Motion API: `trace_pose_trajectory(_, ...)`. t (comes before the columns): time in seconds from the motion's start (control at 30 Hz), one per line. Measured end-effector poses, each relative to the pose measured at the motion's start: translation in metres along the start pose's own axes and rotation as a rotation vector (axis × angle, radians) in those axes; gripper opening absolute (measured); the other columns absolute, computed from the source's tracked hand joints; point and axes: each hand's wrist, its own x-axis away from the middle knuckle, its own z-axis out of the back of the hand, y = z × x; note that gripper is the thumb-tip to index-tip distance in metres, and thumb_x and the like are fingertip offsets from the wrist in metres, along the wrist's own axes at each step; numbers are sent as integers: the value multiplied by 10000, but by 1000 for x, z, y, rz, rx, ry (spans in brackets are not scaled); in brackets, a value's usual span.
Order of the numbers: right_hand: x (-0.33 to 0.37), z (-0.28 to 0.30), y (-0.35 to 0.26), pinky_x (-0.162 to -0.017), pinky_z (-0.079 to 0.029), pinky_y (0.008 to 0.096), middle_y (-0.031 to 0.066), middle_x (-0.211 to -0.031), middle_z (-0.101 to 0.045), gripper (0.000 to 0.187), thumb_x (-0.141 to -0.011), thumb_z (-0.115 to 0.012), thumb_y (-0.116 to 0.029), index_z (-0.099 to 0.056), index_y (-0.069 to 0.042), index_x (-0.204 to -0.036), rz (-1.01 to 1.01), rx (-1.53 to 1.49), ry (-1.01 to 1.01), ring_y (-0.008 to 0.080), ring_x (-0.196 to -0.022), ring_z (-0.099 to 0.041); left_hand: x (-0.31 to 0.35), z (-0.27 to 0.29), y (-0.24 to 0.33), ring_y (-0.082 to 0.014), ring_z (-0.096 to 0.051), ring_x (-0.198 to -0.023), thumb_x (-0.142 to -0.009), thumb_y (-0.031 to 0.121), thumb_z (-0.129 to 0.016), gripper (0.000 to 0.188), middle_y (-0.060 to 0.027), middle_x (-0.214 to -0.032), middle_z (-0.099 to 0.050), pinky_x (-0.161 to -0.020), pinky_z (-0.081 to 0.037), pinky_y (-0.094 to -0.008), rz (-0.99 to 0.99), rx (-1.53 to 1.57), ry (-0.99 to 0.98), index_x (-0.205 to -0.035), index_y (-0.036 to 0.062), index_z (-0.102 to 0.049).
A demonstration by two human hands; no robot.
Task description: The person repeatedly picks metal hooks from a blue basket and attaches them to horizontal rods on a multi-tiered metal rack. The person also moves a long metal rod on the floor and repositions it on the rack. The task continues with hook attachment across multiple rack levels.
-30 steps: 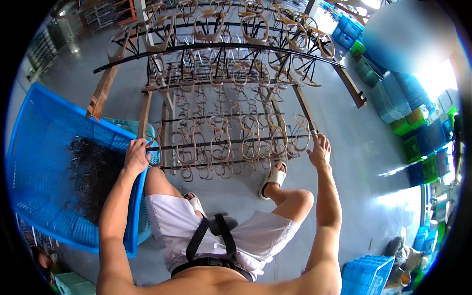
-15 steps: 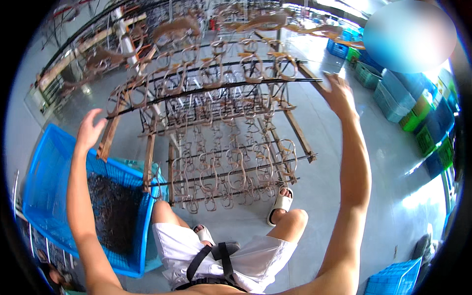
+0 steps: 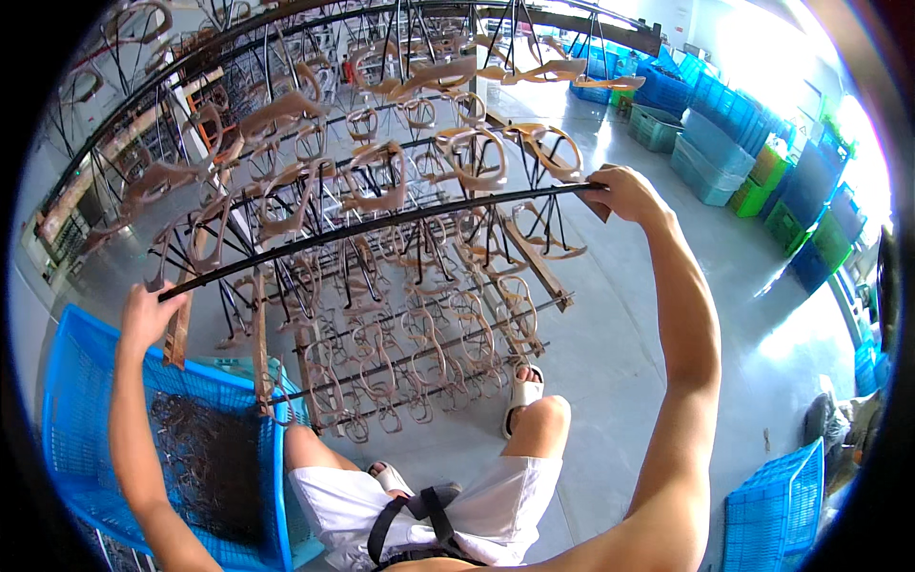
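A long, thin black bar (image 3: 381, 221), lined with glossy brown loops (image 3: 374, 202), is held level with the upper part of a tiered rack (image 3: 538, 262), above a grey floor (image 3: 610, 391). One end is gripped by the left hand (image 3: 148, 315), the other by the right hand (image 3: 627, 195). Two blue crates (image 3: 772, 510) are seen, dark pieces (image 3: 210, 458) heaped in the left one.

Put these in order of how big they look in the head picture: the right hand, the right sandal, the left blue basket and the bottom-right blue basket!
1. Left blue basket, largest
2. Bottom-right blue basket
3. Right hand and right sandal, smallest: too alike to rank
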Motion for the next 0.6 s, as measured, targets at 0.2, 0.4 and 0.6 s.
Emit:
trace_pose_trajectory(0.2,9,-21,-31,-734,-460,390,109,-896,-576,133,-814,-595,-200,-649,-100,-884,-78,114,55,313,-844,-566,60,3,-26,-362,-607,-656,-709,249,-716,221,-181,-704,-624,-593,-471,-419,-4,-257,136,-814,57,-682)
trace_pose_trajectory(0.4,31,-45,-20,-771,-449,407,160,-977,-563,162,-813,-583,-120,-601,-75,-968,-114,-26,280,352,-902,-551,63,-41,-35,-267,-654,-707,-719,250,-738,332,-124,-813,-663,-615,-506,-358,51,-141,230,-974,63,-638)
trace_pose_trajectory(0.6,14,-92,5,-776,-440,441,138,-1006,-536,219,-775,-525,8,-541,-54,-984,51,97,560,353,-938,-524,70,-65,-59,-286,-615,-684,-795,191,-636,225,-113,-772,-639,-605,-481,-365,-158,208,657,-952,34,-599)
